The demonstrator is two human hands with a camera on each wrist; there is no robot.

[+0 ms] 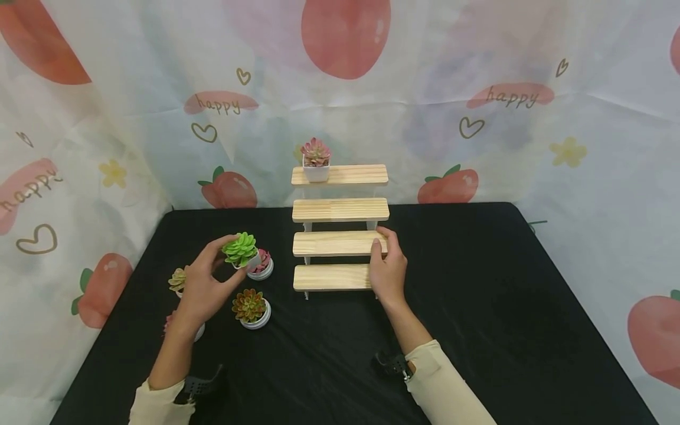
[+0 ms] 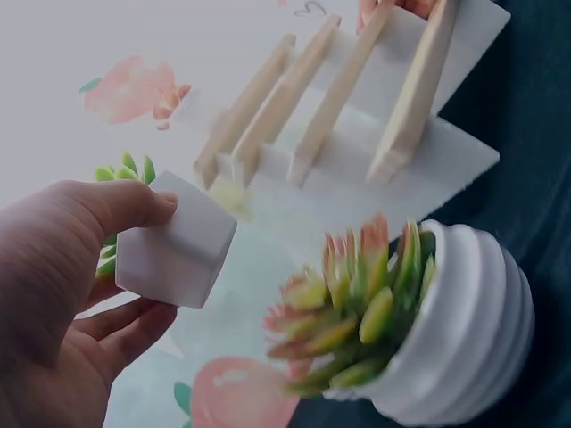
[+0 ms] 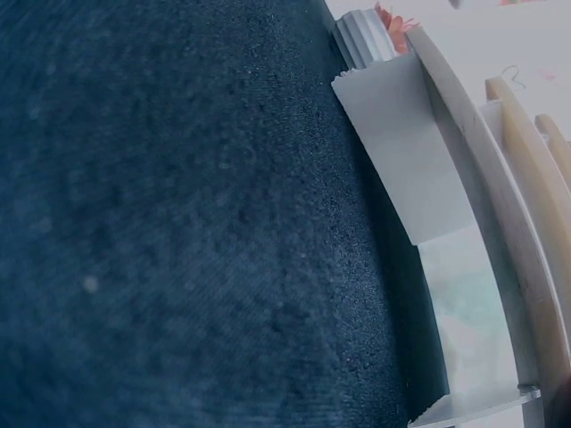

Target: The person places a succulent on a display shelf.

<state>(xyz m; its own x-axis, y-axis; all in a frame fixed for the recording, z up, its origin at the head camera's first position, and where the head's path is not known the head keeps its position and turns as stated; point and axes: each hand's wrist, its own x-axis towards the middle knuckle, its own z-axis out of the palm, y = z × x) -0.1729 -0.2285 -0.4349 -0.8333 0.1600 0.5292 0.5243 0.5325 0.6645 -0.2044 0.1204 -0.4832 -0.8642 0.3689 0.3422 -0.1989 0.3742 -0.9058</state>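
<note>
My left hand (image 1: 204, 289) pinches the white square pot of a bright green succulent (image 1: 241, 250), clear of the table. In the left wrist view the thumb lies on one side of this pot (image 2: 174, 241) and the fingers are under it, with the pot tipped sideways. My right hand (image 1: 389, 268) grips the right end of a four-tier wooden display stand (image 1: 340, 243), thumb on the front of a lower plank. A pink succulent (image 1: 316, 153) in a white square pot stands at the left of the top tier.
Left of the stand, a reddish-green succulent (image 1: 248, 305) and a pink one (image 1: 262, 264) are in ribbed white round pots. A pale yellow-green succulent (image 1: 177, 280) and another pot (image 1: 199, 332) are partly hidden by my left arm. Printed curtain (image 1: 361, 136) hangs behind the black-covered table (image 1: 478, 307).
</note>
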